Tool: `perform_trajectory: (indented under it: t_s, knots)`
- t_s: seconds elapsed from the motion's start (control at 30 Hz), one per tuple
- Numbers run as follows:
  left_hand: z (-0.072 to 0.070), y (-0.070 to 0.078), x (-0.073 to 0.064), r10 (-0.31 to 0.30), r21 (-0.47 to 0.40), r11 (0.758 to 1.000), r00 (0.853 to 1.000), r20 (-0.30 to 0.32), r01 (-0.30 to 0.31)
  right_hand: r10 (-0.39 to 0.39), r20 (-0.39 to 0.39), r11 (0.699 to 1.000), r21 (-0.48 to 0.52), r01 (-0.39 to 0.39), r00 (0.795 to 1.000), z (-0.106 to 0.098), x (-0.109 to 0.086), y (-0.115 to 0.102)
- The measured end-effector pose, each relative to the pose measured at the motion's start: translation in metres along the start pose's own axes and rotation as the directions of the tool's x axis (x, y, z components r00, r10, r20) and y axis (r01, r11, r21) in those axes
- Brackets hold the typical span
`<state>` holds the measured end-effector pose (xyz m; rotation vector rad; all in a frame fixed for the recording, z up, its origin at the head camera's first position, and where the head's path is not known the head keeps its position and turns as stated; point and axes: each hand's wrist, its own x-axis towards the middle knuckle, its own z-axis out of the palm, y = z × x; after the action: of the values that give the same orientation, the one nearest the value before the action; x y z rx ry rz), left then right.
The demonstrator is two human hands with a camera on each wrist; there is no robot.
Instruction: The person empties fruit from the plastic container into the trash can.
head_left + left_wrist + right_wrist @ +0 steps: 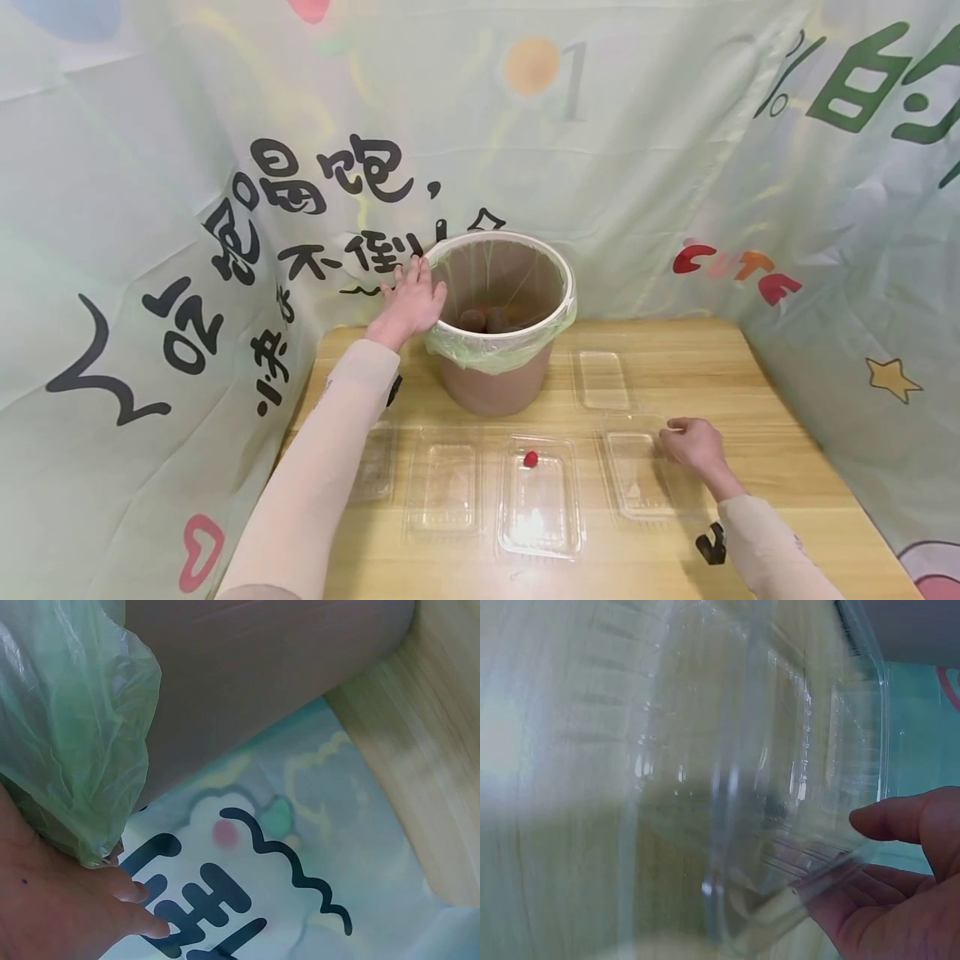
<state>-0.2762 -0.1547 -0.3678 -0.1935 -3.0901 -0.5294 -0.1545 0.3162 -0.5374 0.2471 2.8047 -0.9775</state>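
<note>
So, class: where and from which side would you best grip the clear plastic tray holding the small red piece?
Probably pinch the clear plastic tray by its thin flat near rim, coming from the front edge of the wooden table. Other trays flank both long sides.

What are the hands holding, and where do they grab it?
The right hand pinches a clear tray by its far right corner. The left hand holds nothing; it rests flat against the bin rim.

My left hand [408, 302] and right hand [693, 443] are bare, both arms in snug pale-beige sleeves with black wrist straps.
</note>
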Motion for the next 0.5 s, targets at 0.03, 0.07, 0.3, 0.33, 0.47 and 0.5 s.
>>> perform_trajectory:
  t_s: [0.03,0.07,0.3,0.33,0.47,0.5]
  knots:
    - [0.0,0.0,0.0,0.001,0.002,1.0,1.0,-0.001,-0.001,-0.014,-0.002,1.0,-0.004,0.014,1.0,-0.001,0.0,0.0]
    - [-0.001,0.0,-0.001,0.001,-0.001,1.0,1.0,-0.004,-0.001,-0.027,-0.006,1.0,-0.009,0.027,1.0,-0.003,0.001,-0.001]
    - [-0.009,0.0,-0.001,0.002,0.021,1.0,0.999,-0.041,-0.001,-0.143,-0.067,0.99,-0.031,0.141,0.987,-0.022,0.018,-0.021]
    - [-0.01,0.0,-0.001,0.005,0.019,1.0,0.999,-0.045,-0.005,-0.164,-0.073,0.986,-0.034,0.161,0.984,-0.026,0.022,-0.027]
    - [-0.018,0.0,0.0,0.032,0.003,0.999,0.997,-0.066,-0.032,-0.227,-0.077,0.974,-0.019,0.226,0.971,-0.047,0.038,-0.061]
    - [-0.02,-0.001,0.0,0.039,0.005,0.999,0.997,-0.072,-0.039,-0.243,-0.08,0.97,-0.021,0.242,0.967,-0.053,0.041,-0.071]
